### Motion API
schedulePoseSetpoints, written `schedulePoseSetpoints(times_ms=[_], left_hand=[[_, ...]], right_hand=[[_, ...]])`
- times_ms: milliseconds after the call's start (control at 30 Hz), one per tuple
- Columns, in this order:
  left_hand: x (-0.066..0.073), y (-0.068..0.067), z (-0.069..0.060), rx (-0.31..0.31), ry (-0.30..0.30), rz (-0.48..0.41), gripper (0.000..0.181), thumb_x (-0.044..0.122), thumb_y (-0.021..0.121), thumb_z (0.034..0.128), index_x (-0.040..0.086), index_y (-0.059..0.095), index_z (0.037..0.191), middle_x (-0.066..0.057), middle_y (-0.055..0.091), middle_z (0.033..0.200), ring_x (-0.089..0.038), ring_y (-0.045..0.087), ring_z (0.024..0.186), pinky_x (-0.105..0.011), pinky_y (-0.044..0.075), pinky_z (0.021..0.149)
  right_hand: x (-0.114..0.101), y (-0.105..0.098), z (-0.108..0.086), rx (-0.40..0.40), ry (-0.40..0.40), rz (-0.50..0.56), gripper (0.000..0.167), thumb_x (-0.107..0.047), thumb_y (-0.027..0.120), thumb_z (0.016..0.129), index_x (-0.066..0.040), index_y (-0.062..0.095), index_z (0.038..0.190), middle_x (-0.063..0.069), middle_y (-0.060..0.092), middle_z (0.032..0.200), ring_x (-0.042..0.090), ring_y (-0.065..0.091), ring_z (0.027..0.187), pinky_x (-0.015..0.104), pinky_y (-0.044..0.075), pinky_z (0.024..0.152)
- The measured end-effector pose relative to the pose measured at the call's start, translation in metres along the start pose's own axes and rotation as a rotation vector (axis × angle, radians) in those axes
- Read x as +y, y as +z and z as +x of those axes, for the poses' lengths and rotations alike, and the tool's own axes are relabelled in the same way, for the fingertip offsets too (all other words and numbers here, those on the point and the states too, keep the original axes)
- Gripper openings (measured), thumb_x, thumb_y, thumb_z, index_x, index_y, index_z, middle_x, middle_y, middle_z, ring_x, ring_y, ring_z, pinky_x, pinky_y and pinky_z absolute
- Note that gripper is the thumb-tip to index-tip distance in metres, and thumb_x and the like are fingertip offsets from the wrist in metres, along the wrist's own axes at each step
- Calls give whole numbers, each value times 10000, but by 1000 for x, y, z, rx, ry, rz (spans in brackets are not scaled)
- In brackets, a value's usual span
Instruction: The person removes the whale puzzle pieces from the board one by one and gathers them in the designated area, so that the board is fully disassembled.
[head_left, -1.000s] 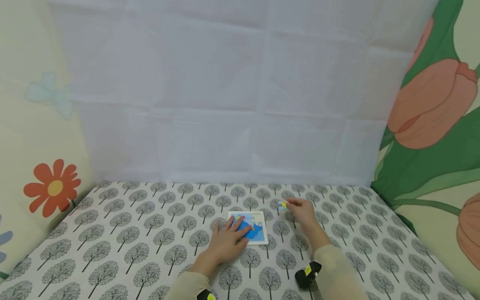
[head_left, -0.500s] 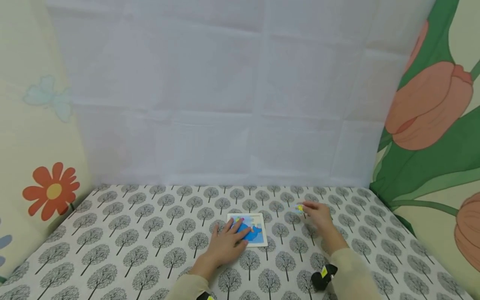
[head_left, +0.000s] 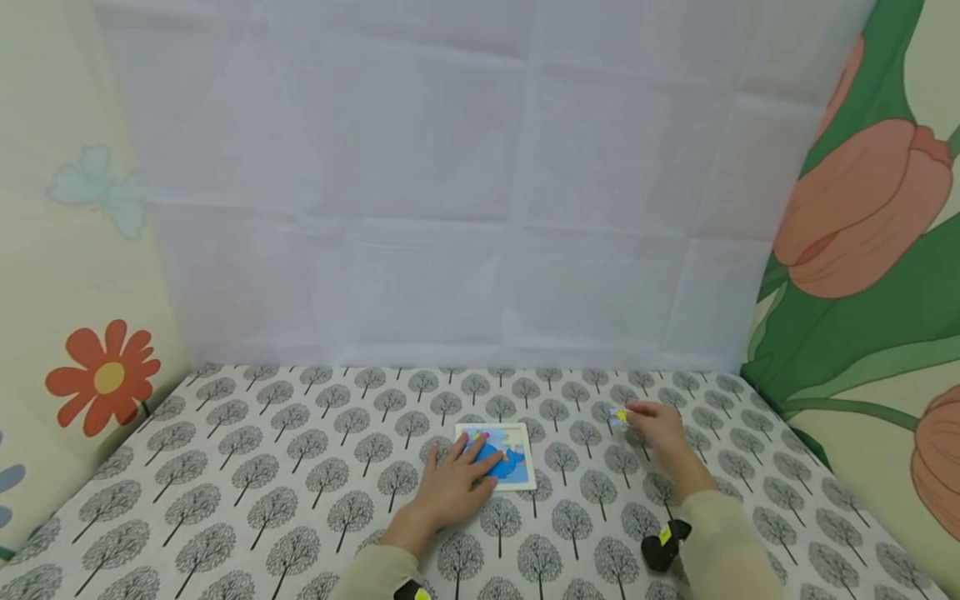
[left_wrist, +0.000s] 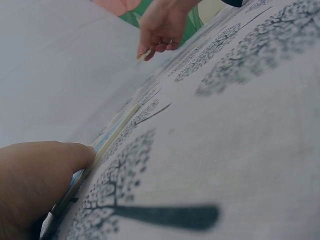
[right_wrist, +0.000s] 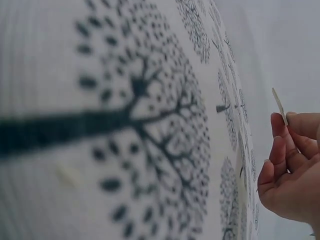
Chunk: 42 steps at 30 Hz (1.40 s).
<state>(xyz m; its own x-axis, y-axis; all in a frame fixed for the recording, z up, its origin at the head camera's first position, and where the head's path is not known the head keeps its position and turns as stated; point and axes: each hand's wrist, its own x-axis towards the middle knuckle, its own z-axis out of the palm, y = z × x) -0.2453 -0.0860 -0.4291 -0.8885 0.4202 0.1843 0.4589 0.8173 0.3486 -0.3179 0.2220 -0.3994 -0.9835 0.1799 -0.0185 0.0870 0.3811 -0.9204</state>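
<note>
A white-framed picture board (head_left: 532, 467) with a blue whale-like shape lies on the cloth. My left hand (head_left: 453, 490) rests on its left part with fingers spread, covering some of the picture. To the right of the board, my right hand (head_left: 663, 433) pinches a small yellow and light-blue piece (head_left: 619, 416) between thumb and fingertips. The right wrist view shows the thin piece (right_wrist: 279, 106) edge-on, held above the cloth by the right hand (right_wrist: 295, 167). In the left wrist view, the left thumb (left_wrist: 77, 156) touches the board's edge.
A white cloth printed with grey trees (head_left: 300, 500) covers the table. Behind it hangs a creased white sheet (head_left: 450, 208). Flower-patterned hangings stand at the left (head_left: 105, 283) and right (head_left: 862, 333).
My right hand has moved rightward, away from the board, with the small piece still pinched. The left hand stays on the board.
</note>
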Motion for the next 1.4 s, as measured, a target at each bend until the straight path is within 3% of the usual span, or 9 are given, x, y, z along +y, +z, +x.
schedulePoseSetpoints(times_ms=[367, 667, 833, 1033, 1167, 1300, 1400], left_hand=[[-1, 1, 0, 11, 0, 1, 411, 351, 379, 905, 213, 438, 1287, -60, 259, 1385, -305, 149, 1263, -601, 48, 938], [1, -1, -1, -2, -12, -14, 410, 347, 389, 901, 209, 443, 1283, -68, 265, 1381, -314, 151, 1261, -606, 33, 935], [2, -3, 0, -2, -12, -21, 409, 344, 387, 903, 207, 443, 1284, -67, 264, 1382, -315, 148, 1261, -607, 36, 934], [1, -2, 0, 4, -5, -10, 408, 347, 384, 903, 211, 444, 1283, -68, 268, 1380, -316, 155, 1259, -608, 40, 932], [0, -2, 1, 7, -7, 1, 408, 347, 388, 901, 210, 446, 1281, -66, 267, 1380, -315, 156, 1259, -605, 42, 935], [0, -1, 0, 7, -5, 2, 410, 350, 388, 901, 211, 445, 1282, -68, 269, 1380, -315, 158, 1259, -606, 44, 934], [0, 0, 0, 9, -3, 1, 410, 350, 386, 900, 212, 445, 1282, -70, 270, 1379, -316, 159, 1258, -604, 42, 935]], right_hand=[[9, -14, 6, 32, -16, -75, 290, -94, 499, 857, 45, 524, 1110, 198, 514, 1085, 283, 479, 963, 323, 435, 746], [21, -24, 16, 37, 79, -37, 305, -86, 494, 865, 23, 512, 1149, 203, 461, 1179, 290, 453, 1011, 383, 405, 812], [28, -25, 22, 79, 115, -41, 303, -98, 524, 849, -1, 534, 1135, 170, 484, 1163, 232, 475, 917, 316, 411, 714], [30, -25, 21, 80, 88, -91, 306, -103, 524, 846, 31, 532, 1120, 186, 512, 1099, 223, 475, 858, 302, 403, 657], [33, -24, 20, 64, 55, -130, 312, -97, 519, 844, 51, 525, 1118, 219, 493, 1131, 272, 483, 921, 355, 418, 716], [33, -20, 21, 90, 79, -153, 281, -72, 519, 836, 58, 539, 1085, 231, 490, 1136, 312, 461, 1006, 415, 382, 822], [34, -18, 23, 120, 99, -173, 263, -61, 522, 826, 52, 552, 1062, 224, 506, 1113, 317, 458, 1007, 419, 373, 829]])
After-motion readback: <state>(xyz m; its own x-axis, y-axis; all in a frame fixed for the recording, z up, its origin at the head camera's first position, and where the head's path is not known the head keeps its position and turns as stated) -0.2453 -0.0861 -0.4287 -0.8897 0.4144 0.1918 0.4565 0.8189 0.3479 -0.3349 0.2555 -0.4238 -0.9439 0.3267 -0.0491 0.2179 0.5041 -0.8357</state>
